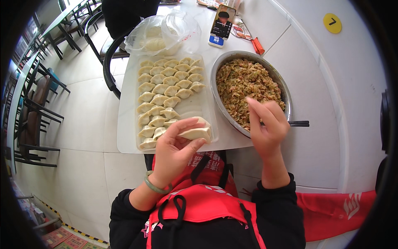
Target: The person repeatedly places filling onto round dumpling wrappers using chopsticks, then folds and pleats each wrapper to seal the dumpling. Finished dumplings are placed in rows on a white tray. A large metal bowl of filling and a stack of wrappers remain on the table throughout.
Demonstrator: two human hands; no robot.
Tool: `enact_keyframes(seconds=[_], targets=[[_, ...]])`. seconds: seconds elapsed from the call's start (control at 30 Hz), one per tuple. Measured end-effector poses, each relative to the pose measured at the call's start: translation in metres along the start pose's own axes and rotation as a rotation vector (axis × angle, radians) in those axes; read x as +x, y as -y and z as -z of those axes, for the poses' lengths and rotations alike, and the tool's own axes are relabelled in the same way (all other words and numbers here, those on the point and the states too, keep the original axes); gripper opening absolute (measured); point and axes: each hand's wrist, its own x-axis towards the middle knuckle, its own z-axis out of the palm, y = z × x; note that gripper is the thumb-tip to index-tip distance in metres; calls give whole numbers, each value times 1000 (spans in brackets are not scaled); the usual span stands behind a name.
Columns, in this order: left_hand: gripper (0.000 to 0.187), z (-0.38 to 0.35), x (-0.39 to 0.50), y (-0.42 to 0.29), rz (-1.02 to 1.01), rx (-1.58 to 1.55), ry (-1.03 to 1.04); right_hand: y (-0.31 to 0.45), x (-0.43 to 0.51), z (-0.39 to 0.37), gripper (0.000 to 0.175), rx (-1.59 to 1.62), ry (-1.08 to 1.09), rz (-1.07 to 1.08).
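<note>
My left hand, a green bangle at its wrist, holds a folded dumpling wrapper between fingers and thumb. This is above the near right corner of a clear plastic tray, where folded dumplings lie in rows. My right hand is raised over the near right side of a metal bowl of chopped filling. Its thumb and fingertips are pinched together, with nothing visible between them. Dark chopsticks jut past the bowl's rim behind that hand, which hides most of their length.
A clear plastic bag with round wrappers stands beyond the tray. Behind the bowl a phone leans on a stand, near a red packet. The wall borders the right side. A black chair stands at the table's left edge.
</note>
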Motion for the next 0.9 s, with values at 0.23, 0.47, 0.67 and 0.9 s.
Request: enact_keyframes(seconds=[0.23,0.47,0.67,0.9], targets=[[33,2,-4,-4,-35,-38,-37,11,-22,-4,41,508,211,-291],[31,-4,-10,-1,-70,-60,-55,32,-24,-20,30,924,272,-419],[33,-4,-14,1,-58,-62,-30,40,-34,-30,11,713,35,-239],[33,-7,-18,3,-56,-127,-22,41,-32,-32,13,608,-69,-105]])
